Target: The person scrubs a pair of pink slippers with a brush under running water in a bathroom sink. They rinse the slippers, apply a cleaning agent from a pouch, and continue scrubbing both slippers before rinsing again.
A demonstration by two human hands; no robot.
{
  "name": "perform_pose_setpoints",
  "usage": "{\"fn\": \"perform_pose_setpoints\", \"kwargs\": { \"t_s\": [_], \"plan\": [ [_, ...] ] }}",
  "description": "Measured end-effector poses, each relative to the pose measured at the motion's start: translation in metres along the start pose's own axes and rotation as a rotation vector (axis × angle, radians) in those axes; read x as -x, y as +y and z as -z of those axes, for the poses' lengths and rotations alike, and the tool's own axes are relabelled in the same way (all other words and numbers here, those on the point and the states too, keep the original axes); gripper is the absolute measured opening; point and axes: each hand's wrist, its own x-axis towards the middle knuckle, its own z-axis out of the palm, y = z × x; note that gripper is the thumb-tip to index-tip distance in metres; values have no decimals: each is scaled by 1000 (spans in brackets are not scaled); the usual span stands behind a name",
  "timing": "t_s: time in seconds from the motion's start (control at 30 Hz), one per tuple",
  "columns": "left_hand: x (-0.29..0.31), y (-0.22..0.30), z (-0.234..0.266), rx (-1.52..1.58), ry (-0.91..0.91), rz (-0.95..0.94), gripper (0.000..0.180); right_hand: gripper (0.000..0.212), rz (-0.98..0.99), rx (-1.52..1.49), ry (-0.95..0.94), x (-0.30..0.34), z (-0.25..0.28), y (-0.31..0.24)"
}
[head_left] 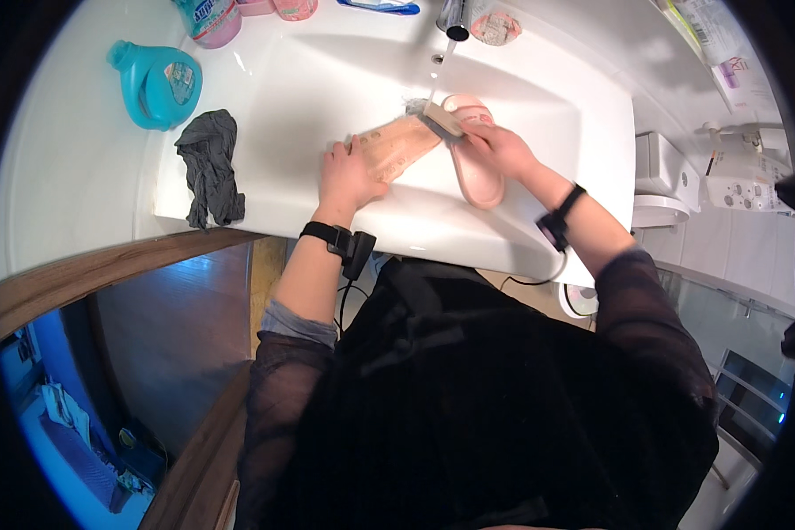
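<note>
My left hand (pixel 349 179) grips one end of a peach-coloured slipper (pixel 401 147), its fingers over the edge, and tilts it inside the white washbasin (pixel 283 106). In my right hand (pixel 503 152) is a pale scrubbing brush (pixel 443 118) with grey bristles, held against the slipper's far end. Water from the chrome tap (pixel 455 19) runs down beside the brush. A second pink slipper (pixel 480 174) lies in the basin, partly beneath my right hand. Which face of the held slipper is turned up, I cannot tell.
A dark grey cloth (pixel 208 168) drapes over the basin's left rim, near a teal detergent bottle (pixel 155 86). A pink bottle (pixel 212 21) stands at the back left. Behind the basin, a clear wrapper with pink contents (pixel 496 29) sits by the tap. A toilet (pixel 662 210) is at right.
</note>
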Motion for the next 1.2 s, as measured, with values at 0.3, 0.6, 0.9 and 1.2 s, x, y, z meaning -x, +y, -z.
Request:
{"fn": "perform_pose_setpoints", "kwargs": {
  "t_s": [0.3, 0.6, 0.9, 1.2],
  "plan": [
    [1, 1, -1, -20, 4, 9, 110, 34, -147, 20, -34, -41, -37, -26],
    [-2, -2, -7, 2, -3, -70, 112, 33, -106, -29, -44, 14, -16, 2],
    [-4, -3, -5, -6, -37, -68, 114, 35, -194, -130, -38, 32, -1, -2],
    [-6, -1, -5, -10, -86, -38, 116, 36, -273, -194, 2, 7, -23, -26]
  ]
}}
